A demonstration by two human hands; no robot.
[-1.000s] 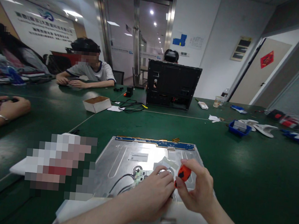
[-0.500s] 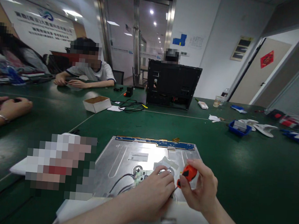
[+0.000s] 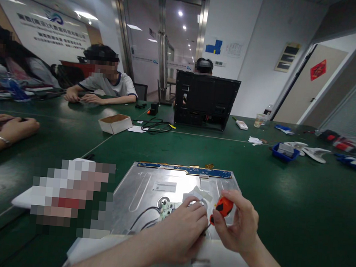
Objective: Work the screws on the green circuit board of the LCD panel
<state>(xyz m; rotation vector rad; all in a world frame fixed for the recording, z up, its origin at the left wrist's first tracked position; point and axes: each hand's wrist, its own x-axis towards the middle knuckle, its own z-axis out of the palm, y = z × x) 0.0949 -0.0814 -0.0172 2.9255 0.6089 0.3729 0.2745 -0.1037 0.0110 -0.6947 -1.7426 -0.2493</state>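
A silver metal panel (image 3: 142,184) lies flat on the green table in front of me, with a blue strip (image 3: 184,170) along its far edge. My right hand (image 3: 238,228) is closed round an orange-handled screwdriver (image 3: 222,207) whose tip points down to the panel. My left hand (image 3: 177,231) rests curled on the panel just left of the tip, its fingers pressed together over a spot I cannot see. A small green circuit board (image 3: 165,209) with black wires (image 3: 142,221) lies by my left fingertips.
A black metal case (image 3: 205,100) stands upright across the table. A white cardboard box (image 3: 115,124) and black cables (image 3: 156,126) lie at mid-left. A blue tray (image 3: 284,152) and gloves (image 3: 354,163) are at the right. Other people sit at the left and far side.
My right hand has shifted slightly to the right with the screwdriver and tilted its handle. My left hand stays in place on the panel.
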